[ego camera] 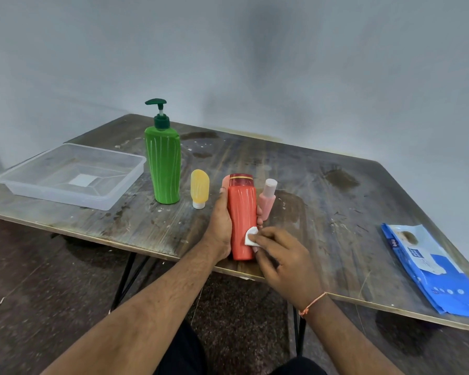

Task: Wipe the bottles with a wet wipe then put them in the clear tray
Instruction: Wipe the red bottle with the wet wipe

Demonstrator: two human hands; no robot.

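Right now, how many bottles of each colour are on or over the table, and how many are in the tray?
Green bottle: 1
Yellow bottle: 1
Red bottle: 1, gripped by the left hand
Pink bottle: 1
Total: 4 bottles
In the tray: 0

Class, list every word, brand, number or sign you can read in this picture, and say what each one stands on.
"mee": white letters on the dark blue edge of the wet wipe pack, running sideways.
Label panel on the same pack: print too small and blurred to read.
Red bottle, green pump bottle, yellow bottle, pink bottle, clear tray: no text visible.
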